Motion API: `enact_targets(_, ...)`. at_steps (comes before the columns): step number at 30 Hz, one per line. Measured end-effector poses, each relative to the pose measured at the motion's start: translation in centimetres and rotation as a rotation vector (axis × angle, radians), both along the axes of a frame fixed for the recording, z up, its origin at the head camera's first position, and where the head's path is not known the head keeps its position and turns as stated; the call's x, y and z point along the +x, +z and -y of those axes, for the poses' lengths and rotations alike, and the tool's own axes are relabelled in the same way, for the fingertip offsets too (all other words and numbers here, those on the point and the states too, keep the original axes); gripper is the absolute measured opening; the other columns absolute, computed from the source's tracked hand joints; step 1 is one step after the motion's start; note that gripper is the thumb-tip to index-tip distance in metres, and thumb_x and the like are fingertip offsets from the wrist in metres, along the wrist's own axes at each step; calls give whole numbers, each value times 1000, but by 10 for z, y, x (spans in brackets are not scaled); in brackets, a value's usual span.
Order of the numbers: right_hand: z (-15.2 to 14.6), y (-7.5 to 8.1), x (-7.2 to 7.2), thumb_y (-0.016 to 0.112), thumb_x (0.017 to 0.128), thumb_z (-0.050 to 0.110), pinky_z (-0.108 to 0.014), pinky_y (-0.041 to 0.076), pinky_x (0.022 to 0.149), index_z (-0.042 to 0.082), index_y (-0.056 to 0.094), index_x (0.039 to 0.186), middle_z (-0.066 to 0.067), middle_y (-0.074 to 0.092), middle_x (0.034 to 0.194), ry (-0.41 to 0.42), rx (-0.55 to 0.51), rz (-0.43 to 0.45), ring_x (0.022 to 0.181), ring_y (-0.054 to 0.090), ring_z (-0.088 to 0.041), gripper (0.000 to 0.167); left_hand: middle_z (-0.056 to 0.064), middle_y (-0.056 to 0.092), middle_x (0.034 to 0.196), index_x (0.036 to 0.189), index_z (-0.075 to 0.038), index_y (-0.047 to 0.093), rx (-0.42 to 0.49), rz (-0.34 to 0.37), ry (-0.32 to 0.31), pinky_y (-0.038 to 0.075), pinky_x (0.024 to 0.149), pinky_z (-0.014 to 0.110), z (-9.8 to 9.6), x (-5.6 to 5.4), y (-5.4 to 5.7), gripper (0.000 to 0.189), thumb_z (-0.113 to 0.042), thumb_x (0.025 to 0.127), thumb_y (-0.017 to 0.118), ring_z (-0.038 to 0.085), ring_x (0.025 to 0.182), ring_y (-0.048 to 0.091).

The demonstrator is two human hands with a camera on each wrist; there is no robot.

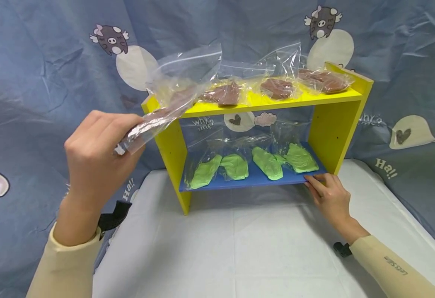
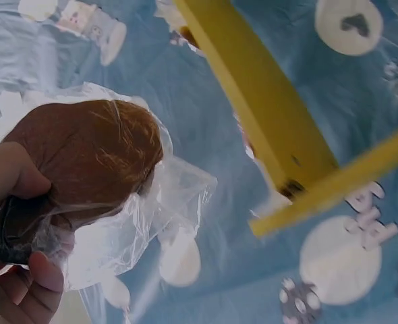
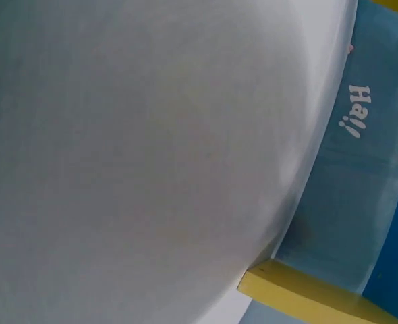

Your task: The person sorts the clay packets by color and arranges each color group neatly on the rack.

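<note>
My left hand [image 1: 102, 145] is raised in front of the shelf's left end. It pinches the edge of a clear zip bag [image 1: 154, 120] with a flat brown lump inside. In the left wrist view the brown lump [image 2: 91, 155] shows broad side on, with the thumb pressed over the plastic. My right hand [image 1: 329, 196] grips the front edge of the blue lower board [image 1: 236, 183] near its right end. The right wrist view does not show that hand. Along the yellow top board [image 1: 247, 106] lie several bagged brown lumps [image 1: 277, 88]; the held bag partly covers the left end.
Several bagged light-green lumps [image 1: 267, 163] lie in a row on the blue board. The yellow side panels [image 1: 338, 132] reach down to the white-covered table [image 1: 210, 248]. A blue printed cloth [image 1: 53, 74] hangs behind and at both sides.
</note>
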State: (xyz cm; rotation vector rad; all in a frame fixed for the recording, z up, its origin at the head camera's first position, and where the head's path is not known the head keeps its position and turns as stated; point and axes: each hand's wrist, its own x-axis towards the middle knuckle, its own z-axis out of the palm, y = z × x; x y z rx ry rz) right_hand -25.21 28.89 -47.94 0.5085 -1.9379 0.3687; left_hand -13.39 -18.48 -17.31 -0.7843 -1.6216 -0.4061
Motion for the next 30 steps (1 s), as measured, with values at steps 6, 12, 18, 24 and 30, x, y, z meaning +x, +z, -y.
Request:
enact_targets(6,2,-2,0,83,81,13,-47,47,43,15,79,111,-12,66,97,4,0,-1,83,61,-36,30,14,71,87,101,-1,74,-155,10,39,47,65,42,-22,-30,26,11,-7,93,69,32,76,57)
enact_targets(12,0,-1,0,85,79,11,-48,46,42,15,79,111,-12,66,98,0,0,15,83,60,-36,34,14,69,85,104,-2,72,-276,8,115,48,59,41,-52,-68,42,22,2,92,54,31,73,53)
enact_targets(18,-3,2,-1,85,79,11,-49,47,42,14,79,111,-12,66,98,-3,9,20,85,60,-37,33,11,63,74,97,-3,66,-297,62,146,41,52,39,-93,-98,48,28,8,90,41,30,70,48)
enact_targets(24,-2,3,-4,84,80,11,-49,47,44,14,79,111,-13,66,98,0,3,8,85,60,-37,31,13,73,94,108,-2,67,-392,147,275,59,69,41,-130,-122,45,31,3,101,37,30,86,60)
enact_targets(30,-2,0,-2,85,78,12,-49,48,44,15,80,110,-12,66,99,-8,10,16,85,61,-37,33,14,71,115,128,-3,64,-524,224,369,60,77,39,-159,-135,34,34,4,102,44,31,100,61)
